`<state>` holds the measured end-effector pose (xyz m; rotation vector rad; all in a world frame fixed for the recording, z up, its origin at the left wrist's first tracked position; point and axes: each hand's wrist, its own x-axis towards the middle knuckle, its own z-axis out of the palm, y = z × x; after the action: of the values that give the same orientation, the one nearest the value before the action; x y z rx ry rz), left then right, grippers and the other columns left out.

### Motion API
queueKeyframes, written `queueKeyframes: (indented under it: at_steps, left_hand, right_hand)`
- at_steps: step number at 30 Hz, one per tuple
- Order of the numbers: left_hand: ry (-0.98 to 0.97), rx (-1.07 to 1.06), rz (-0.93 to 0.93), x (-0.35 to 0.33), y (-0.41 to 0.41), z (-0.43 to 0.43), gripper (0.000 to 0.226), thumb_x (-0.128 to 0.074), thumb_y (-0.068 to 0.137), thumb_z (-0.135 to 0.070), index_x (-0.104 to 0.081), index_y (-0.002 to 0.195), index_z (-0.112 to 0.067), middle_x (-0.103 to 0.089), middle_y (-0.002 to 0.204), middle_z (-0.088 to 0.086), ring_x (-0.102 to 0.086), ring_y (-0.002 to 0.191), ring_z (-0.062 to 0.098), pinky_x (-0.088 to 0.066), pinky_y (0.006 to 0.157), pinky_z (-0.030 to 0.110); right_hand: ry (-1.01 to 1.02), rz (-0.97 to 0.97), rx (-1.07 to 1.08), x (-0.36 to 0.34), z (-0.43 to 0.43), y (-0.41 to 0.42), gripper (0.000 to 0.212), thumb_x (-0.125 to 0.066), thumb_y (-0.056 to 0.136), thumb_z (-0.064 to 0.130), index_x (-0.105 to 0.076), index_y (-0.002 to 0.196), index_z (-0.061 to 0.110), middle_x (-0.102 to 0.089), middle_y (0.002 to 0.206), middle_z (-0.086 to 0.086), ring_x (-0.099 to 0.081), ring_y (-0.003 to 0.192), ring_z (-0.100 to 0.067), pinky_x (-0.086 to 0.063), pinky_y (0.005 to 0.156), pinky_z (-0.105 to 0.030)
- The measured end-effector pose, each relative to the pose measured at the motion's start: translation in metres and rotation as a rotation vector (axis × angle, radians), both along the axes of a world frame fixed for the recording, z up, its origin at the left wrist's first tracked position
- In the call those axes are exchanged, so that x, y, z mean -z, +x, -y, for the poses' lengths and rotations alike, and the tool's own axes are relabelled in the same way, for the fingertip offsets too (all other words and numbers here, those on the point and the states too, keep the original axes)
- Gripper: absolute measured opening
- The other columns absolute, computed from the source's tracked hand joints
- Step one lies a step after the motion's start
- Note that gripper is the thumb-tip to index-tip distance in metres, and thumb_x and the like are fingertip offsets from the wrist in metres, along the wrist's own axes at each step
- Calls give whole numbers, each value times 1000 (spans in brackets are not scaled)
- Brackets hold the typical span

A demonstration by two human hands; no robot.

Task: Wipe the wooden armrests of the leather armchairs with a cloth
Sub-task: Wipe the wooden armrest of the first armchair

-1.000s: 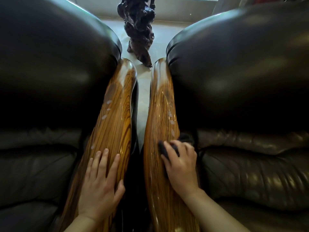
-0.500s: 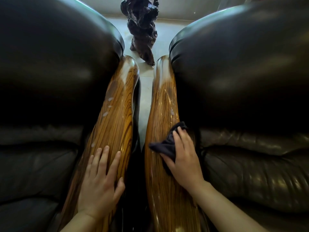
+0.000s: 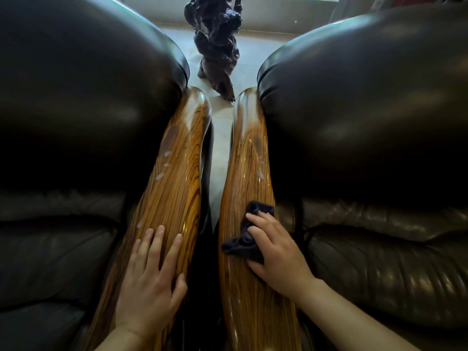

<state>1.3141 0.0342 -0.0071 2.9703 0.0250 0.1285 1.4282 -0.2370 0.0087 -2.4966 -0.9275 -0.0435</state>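
Dark crumpled cloth [image 3: 247, 233] sits pinned under the right hand [image 3: 276, 254] on the right striped wooden armrest [image 3: 249, 158]; the left hand [image 3: 152, 279] rests flat and empty on the left striped wooden armrest [image 3: 177, 178]. Pale spots ahead on both risk being missed or smeared along the glossy grain.

A pale tiled floor [image 3: 222, 138] shows in the narrow gap ahead, glossy with daylight. On it stands a dark, gnarled root-wood sculpture [image 3: 215, 39], shiny in places. Behind it runs a light wall base [image 3: 278, 13], brightly lit from above.
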Motion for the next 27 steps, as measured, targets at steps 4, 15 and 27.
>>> queueKeyframes:
  at_steps: [4,15,27]
  left_hand:
    - [11,10,9,2,-1,0,76,-44,86,-45,-26,155,-19,-21,163,18,-14,152,34,-10,122,52]
    - [-4,6,19,4,0,-1,76,-44,85,-44,-26,155,-20,-21,163,17,-14,152,34,-14,120,54]
    - [10,6,7,1,0,0,75,-44,86,-43,-28,155,-17,-20,163,18,-15,152,35,-14,120,55]
  right_hand:
    - [118,41,236,-8,-5,32,40,-66,86,41,-58,118,19,-55,124,-1,-48,121,-20,-48,101,-43]
    - [-89,167,-115,-3,-9,11,51,-65,86,52,-56,124,20,-52,128,-5,-46,126,-27,-44,106,-42]
    - [-67,41,36,-8,-19,23,56,-56,91,55,-50,133,19,-45,143,-3,-37,141,-25,-40,114,-47]
